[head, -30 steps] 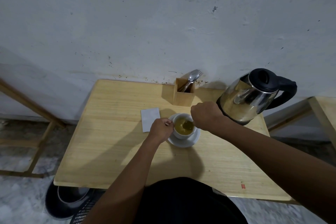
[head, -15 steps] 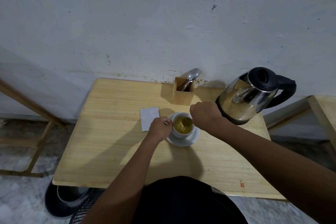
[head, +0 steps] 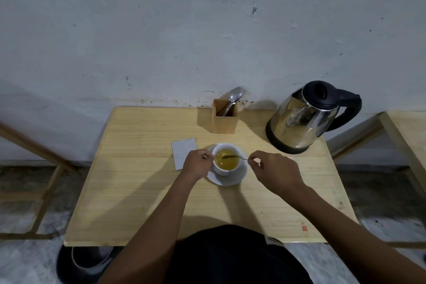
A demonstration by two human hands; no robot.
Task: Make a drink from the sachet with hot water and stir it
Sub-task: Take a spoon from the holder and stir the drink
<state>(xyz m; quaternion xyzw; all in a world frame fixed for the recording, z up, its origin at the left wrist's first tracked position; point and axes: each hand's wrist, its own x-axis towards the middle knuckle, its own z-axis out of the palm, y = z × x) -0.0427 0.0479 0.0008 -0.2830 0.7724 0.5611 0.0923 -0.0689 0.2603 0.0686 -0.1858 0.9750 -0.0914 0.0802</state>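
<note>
- The right hand (head: 274,172), lower right of centre, pinches the far end of the spoon (head: 235,157) between thumb and fingertips. Gripping the tip of the handle likely keeps the hand clear of the hot liquid and gives a free swing for stirring.
- The left hand (head: 198,164), just left of centre, is closed on what seems to be the handle of the cup (head: 226,159); the handle itself is hidden under the fingers, so I cannot be sure. The hold looks meant to steady the cup against the drag of the spoon.
- The table (head: 138,191), pale wood, fills the middle of the frame and bears everything used; its back edge meets the wall (head: 207,30), so the tall items there are out of the arms' way.
- The kettle (head: 306,117), steel with a black lid and handle, stands at centre right, well apart from the cup, so pouring seems finished.
- The wooden holder (head: 224,120), above centre near the wall, keeps spare cutlery (head: 234,97) upright and within reach.
- The saucer (head: 237,176) sits under the cup, placed to catch drips.
- The cup, at frame centre, holds yellow-green drink (head: 227,163), with the spoon's bowl dipped in it, so the stirring step looks under way.
- The sachet (head: 183,151), a flat white rectangle, lies touching the left hand's far side, apparently emptied and set aside.
- No brand, label or writing can be read on the sachet, kettle or cup.
</note>
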